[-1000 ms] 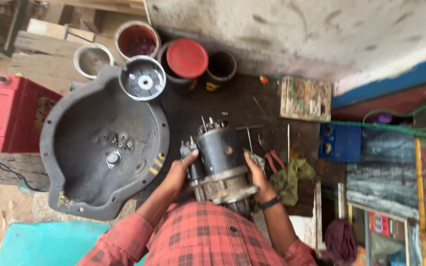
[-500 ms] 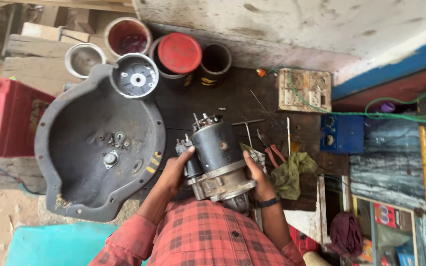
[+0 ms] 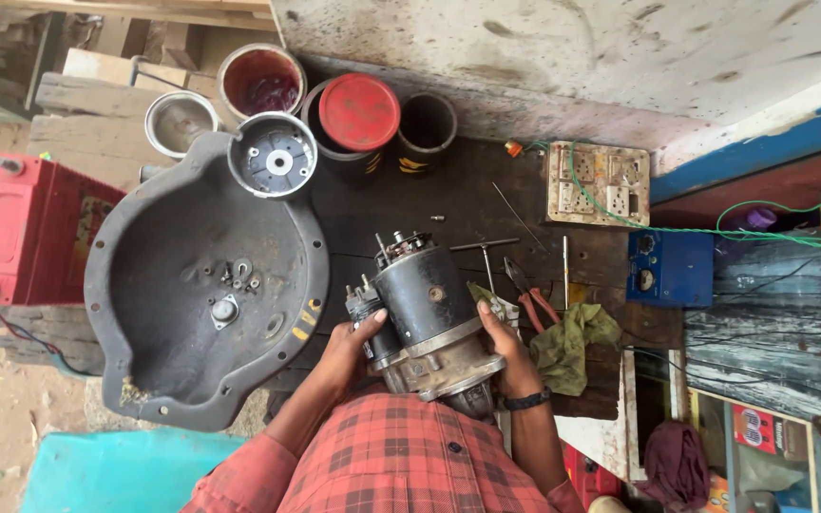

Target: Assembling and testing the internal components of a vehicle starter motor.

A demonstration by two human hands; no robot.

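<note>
overhead, a greasy dark workbench (image 3: 467, 204) against a stained wall (image 3: 572, 57)

Dark cylindrical starter motor (image 3: 427, 318), tilted, on workbench

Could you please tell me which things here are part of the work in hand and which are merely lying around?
In hand:
starter motor, gripped by left hand and right hand
round end cap
small fittings in the grey housing

Lying about:
red-lidded tin
pliers
green rag
red battery
switchboard
</note>
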